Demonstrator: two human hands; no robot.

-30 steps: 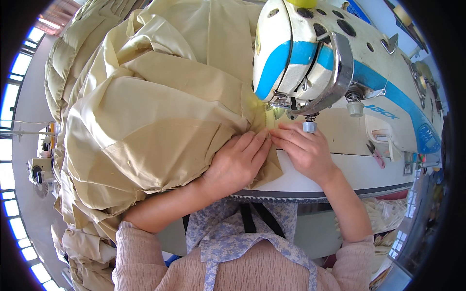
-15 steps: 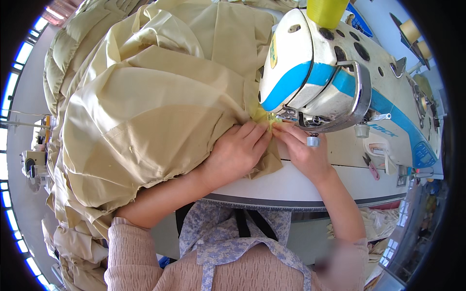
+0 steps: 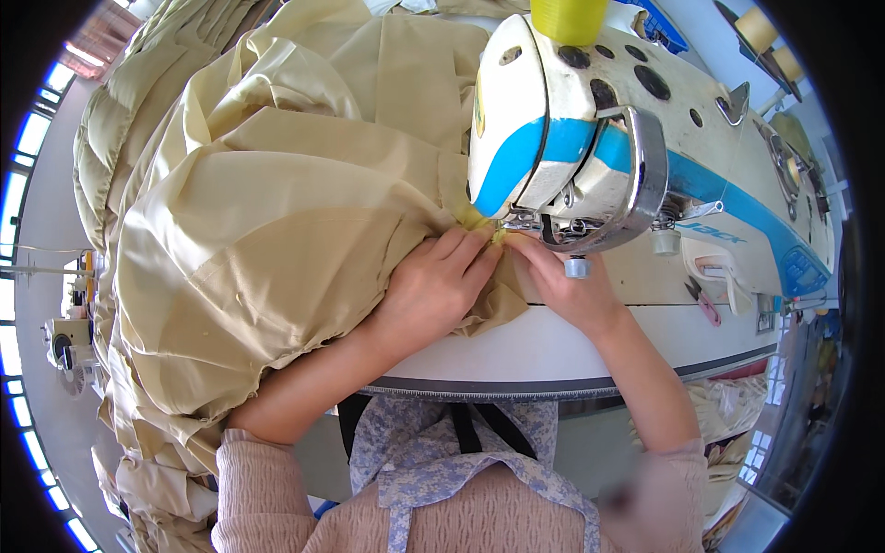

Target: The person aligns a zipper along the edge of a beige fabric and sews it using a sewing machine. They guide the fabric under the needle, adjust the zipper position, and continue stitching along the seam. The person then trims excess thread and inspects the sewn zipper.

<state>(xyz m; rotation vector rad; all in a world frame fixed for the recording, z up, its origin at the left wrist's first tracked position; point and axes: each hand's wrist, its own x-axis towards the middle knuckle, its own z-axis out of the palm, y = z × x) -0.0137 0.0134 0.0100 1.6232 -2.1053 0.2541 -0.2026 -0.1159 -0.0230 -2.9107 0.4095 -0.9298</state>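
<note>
A large heap of shiny beige fabric point(image 3: 286, 203) spreads over the left of the table and drapes across my left forearm. My left hand point(image 3: 435, 288) has its fingertips drawn together on the fabric's edge, just left of the sewing machine's needle area. From the other side, my right hand point(image 3: 573, 288) pinches the same edge, close against my left fingertips. The white and blue sewing machine point(image 3: 636, 138) stands over this spot, its head above my right fingers. Yellow light falls on the fabric by the presser foot, and the needle tip is hard to make out.
Pink-handled thread snips point(image 3: 705, 304) lie on the white table point(image 3: 562, 346) right of my right hand. A yellow cup point(image 3: 567, 18) stands on the machine. A ruler strip point(image 3: 498, 387) runs along the table's front edge. Quilted beige fabric point(image 3: 120, 157) is piled at the far left.
The whole view has shifted slightly, with the machine appearing further left. Both hands stay at the fabric's edge by the presser foot, with only slight finger movement.
</note>
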